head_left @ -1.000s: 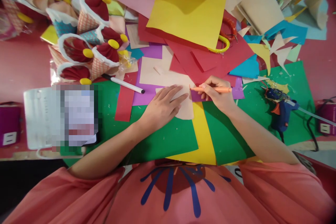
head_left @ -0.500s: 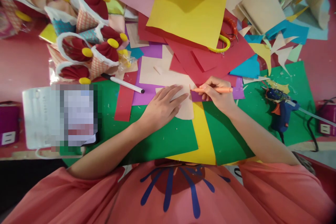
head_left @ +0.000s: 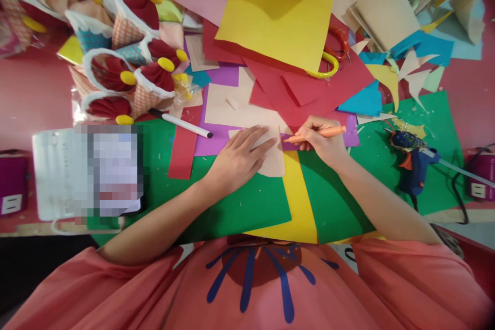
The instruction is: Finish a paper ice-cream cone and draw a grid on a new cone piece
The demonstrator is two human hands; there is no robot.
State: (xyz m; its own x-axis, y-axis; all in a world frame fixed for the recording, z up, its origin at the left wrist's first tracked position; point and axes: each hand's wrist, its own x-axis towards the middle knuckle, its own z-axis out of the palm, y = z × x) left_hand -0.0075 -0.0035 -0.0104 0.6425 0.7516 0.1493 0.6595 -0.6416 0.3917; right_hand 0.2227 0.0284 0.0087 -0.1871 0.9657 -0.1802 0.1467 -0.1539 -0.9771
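Note:
My left hand [head_left: 238, 159] lies flat with fingers stretched out on a beige paper shape [head_left: 273, 163], pressing it onto the coloured sheets. My right hand [head_left: 323, 140] is closed round an orange pencil [head_left: 317, 134], whose tip touches the right edge of the beige shape over a purple paper piece [head_left: 351, 134]. Under them lie a green sheet [head_left: 240, 206] and a yellow strip [head_left: 300, 201].
A black-tipped white marker [head_left: 181, 123] lies left of the hands. A blue glue gun [head_left: 411, 157] rests at the right on green paper. Yellow-handled scissors [head_left: 328, 66] sit among red sheets behind. Paper cone bouquets [head_left: 131, 56] crowd the upper left. A blurred object [head_left: 110, 170] stands at left.
The pencil tip has slid down a little along the beige shape's edge and the pencil now tilts more. My left hand stays pressed flat.

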